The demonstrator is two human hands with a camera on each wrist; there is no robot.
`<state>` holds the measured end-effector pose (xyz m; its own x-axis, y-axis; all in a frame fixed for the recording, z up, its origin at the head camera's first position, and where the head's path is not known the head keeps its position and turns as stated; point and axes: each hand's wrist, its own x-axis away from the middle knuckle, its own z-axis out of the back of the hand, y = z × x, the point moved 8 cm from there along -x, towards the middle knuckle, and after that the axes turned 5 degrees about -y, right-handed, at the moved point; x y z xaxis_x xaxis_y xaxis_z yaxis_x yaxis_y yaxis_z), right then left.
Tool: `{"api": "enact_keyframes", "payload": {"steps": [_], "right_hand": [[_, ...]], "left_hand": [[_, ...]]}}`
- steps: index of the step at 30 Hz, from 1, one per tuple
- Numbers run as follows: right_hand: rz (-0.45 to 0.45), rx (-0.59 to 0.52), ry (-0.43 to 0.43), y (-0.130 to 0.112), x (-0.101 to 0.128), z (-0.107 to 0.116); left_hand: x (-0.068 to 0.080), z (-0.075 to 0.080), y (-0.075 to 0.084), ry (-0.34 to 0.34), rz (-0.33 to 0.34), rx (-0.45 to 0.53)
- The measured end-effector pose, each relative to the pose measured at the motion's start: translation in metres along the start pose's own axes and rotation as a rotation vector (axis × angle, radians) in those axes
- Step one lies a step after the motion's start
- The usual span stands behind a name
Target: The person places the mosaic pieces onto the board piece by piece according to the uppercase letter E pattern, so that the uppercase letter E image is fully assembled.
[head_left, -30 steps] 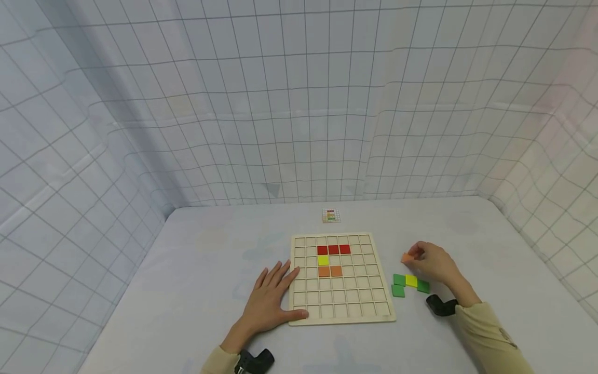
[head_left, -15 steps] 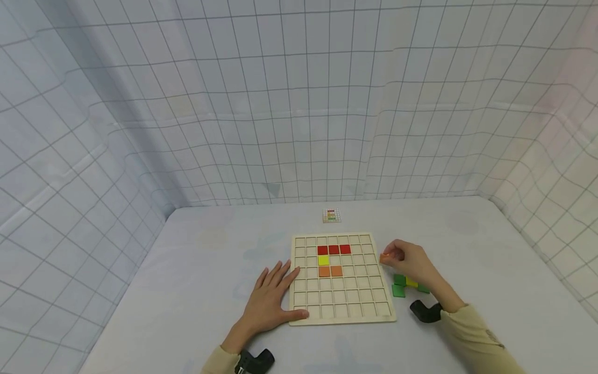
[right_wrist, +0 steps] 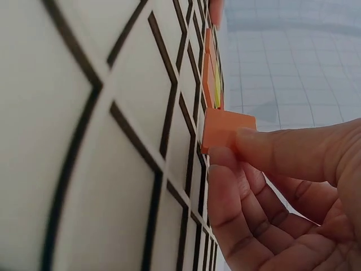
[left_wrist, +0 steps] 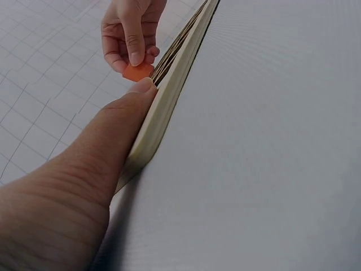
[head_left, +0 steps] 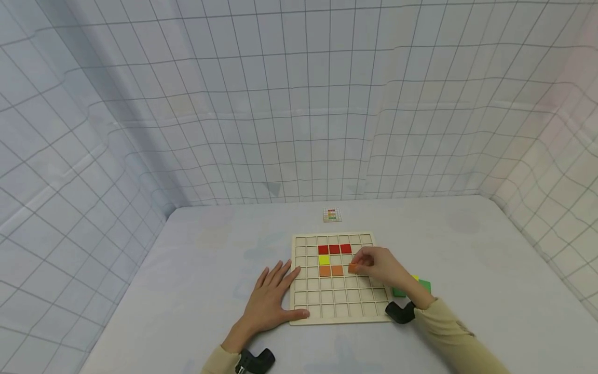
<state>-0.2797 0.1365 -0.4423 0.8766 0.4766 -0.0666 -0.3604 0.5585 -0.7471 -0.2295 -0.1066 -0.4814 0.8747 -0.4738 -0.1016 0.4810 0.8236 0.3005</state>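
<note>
A pale wooden grid board (head_left: 327, 298) lies on the table, its cells bounded by raised ridges. My left hand (head_left: 268, 301) rests on its left side with fingers spread, the thumb over the near left corner. Between thumb and fingers, my right hand (head_left: 380, 265) pinches an orange square tile (right_wrist: 225, 130), tilted over the board, just right of two seated orange tiles (head_left: 330, 271). Three red tiles (head_left: 334, 249) sit in a row farther back. A yellow tile (head_left: 324, 259) lies in a cell between the red and orange rows.
Right of the board, loose green tiles (head_left: 424, 284) and a yellow tile (head_left: 415, 278) are partly hidden by the right wrist. Behind the board lies a small card (head_left: 332, 215) with a coloured grid pattern. Grid-patterned cloth walls (head_left: 327, 130) enclose the table.
My right hand has carried the orange tile leftward from beside the loose tiles to over the board. The left hand has stayed in place.
</note>
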Motion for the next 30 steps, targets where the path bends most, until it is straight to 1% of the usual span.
{"api": "enact_keyframes", "payload": {"steps": [4, 7, 9, 12, 17, 25, 30], "right_hand": [[0.052, 0.03, -0.002, -0.006, -0.003, -0.003], [0.063, 0.041, -0.013, -0.0057, -0.0057, -0.0049], [0.043, 0.039, -0.03, -0.0044, -0.0076, -0.0064], [0.019, 0.07, -0.038, -0.0029, -0.0095, -0.0078], [0.0, 0.114, -0.032, -0.0051, -0.0097, -0.0075], [-0.019, 0.169, 0.01, -0.0067, -0.0092, -0.0059], [-0.058, 0.206, 0.038, -0.0047, -0.0078, -0.0056]], "left_hand": [[-0.0006, -0.0005, -0.0003, 0.0, 0.001, -0.005], [-0.0009, -0.0006, -0.0002, -0.002, 0.002, -0.007], [-0.001, -0.0005, 0.0002, -0.002, 0.0, -0.006], [-0.0009, -0.0004, 0.0006, -0.003, -0.001, -0.01], [-0.0006, 0.0004, 0.0011, 0.0, -0.003, -0.019], [-0.0004, 0.0009, 0.0011, 0.008, -0.01, -0.025], [0.0001, 0.0019, 0.0022, 0.013, -0.012, -0.022]]}}
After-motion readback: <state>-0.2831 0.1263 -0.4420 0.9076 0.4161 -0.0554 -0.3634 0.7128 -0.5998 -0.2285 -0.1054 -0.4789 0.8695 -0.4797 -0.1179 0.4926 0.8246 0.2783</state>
